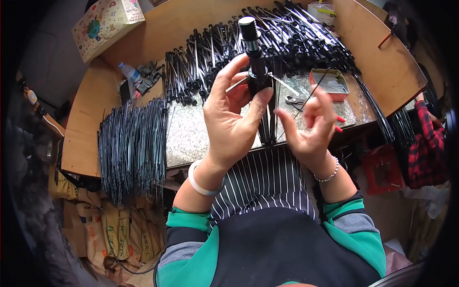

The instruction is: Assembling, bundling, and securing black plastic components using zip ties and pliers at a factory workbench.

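Upright over the front of the worktable, an umbrella frame (258,62) with a black tube and a white-topped end is held in my left hand (234,115). The thumb and fingers wrap round its black collar. Thin metal and black ribs spread and hang from the collar. To its right is my right hand (311,124), fingers bent and partly smeared by motion, with a thin black rib (301,109) crossing at the fingertips. Behind this hand lie pliers with red handles (340,119), partly hidden.
Many umbrella shafts (196,62) are heaped along the table's back. A thick bundle of thin black ribs (131,148) overhangs the left front edge. A red-sided tin (330,85) holds small parts at right. A bottle (128,71) and gloves (149,76) lie at back left.
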Motion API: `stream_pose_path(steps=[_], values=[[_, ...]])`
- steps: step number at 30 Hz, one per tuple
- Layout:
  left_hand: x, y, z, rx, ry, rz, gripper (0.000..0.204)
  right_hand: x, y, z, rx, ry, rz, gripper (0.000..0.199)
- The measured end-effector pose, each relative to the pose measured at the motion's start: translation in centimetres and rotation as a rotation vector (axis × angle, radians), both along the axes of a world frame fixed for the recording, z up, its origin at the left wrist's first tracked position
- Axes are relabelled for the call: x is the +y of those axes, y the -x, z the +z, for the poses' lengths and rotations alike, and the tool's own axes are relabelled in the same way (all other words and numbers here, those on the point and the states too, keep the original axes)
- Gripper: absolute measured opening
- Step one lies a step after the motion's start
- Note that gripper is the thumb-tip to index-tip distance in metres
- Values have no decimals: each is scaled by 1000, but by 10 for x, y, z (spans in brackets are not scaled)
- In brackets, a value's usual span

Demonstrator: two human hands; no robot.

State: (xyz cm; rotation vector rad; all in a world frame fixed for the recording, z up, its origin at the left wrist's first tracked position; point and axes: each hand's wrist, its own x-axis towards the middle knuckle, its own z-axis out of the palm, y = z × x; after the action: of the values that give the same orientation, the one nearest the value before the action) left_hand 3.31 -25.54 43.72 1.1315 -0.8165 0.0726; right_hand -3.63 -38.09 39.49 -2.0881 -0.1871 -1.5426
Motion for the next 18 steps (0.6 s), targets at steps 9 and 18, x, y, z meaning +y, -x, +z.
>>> stream_pose_path(steps=[9,18], values=[[-6,-1,7,-10,10,-10,33,10,10,20,444,-350,555,56],[-1,-14,7,-27,-46,-99,30,23,4,21,384,-713,729,64]])
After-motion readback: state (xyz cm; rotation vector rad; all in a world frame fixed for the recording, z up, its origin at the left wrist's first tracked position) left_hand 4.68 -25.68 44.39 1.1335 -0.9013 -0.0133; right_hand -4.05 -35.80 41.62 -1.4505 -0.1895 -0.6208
